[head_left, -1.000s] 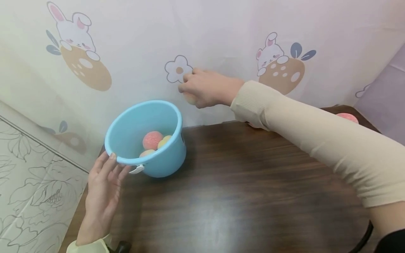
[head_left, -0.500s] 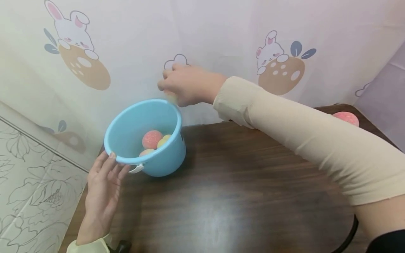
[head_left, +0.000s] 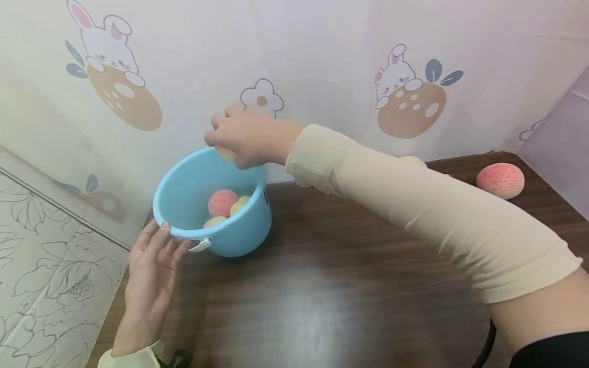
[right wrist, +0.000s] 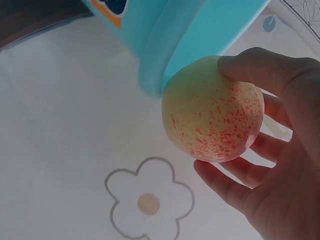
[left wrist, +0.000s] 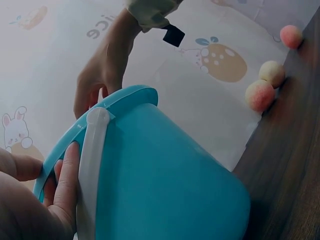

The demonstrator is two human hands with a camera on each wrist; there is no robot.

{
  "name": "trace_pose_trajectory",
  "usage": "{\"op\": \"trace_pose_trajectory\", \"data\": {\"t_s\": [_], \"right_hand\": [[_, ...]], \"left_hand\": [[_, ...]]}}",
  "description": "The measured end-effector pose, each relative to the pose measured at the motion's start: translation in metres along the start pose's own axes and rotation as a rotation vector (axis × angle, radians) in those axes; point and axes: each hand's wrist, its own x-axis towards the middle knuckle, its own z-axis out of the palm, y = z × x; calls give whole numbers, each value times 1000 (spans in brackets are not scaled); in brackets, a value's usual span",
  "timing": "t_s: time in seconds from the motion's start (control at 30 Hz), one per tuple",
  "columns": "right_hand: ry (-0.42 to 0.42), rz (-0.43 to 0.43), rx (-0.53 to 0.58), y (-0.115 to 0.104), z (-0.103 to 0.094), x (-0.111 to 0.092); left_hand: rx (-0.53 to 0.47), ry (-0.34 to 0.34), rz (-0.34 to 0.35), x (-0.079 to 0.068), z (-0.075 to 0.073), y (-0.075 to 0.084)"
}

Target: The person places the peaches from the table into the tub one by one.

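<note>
At the blue bucket [head_left: 241, 232], right hand [head_left: 246, 135] gripping peach [right wrist: 212, 110]; upside-down letters [left wrist: 101, 27] "ice"

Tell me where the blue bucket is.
In the head view, the blue bucket is left of centre on the brown table, its rim held by the left hand.

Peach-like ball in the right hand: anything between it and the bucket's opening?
Nothing visible blocks it. The peach-like ball in the right hand is near the far rim of the blue bucket; full rim clearance can't be judged. The left hand pinches the rim off to one side; the balls inside sit low.
</note>
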Motion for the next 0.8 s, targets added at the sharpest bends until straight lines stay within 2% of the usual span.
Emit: {"op": "trace_pose_trajectory", "data": {"t_s": [0.2, 0.4, 0.6, 0.8], "right_hand": [[-4, -28, 21, -8, 4, 6], [-38, -52, -5, -16, 10, 12], [-82, -50, -34, -24, 21, 19], [-113, -56, -18, -31, 36, 26]], "left_hand": [[-1, -7, -3, 0, -1, 0], [5, -25, -5, 0, -1, 0], [21, -28, -1, -1, -1, 0], [19, -35, 0, -1, -2, 0]]}}
